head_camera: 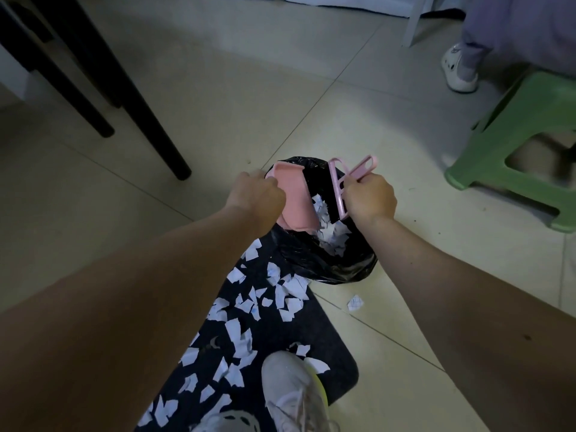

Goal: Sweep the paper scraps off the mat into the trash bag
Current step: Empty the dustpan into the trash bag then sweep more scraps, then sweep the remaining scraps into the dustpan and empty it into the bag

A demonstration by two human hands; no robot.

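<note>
Fingers (265, 188) of my left hand (254, 201) curl tight round the pink dustpan (294, 198), tipping scraps into the trash bag (327, 260). Right hand (369, 198) grips the brush (338, 188). Next I think I sweep the paper scraps (240, 335) left on the mat (330, 363).

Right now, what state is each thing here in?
Trash bag: open, paper scraps inside.
Pink dustpan: tilted over the bag, held by the left hand.
Pink brush: gripped by the right hand, over the bag.
Dark mat: many scraps on it.
One scrap: on the floor beside the mat.
</note>
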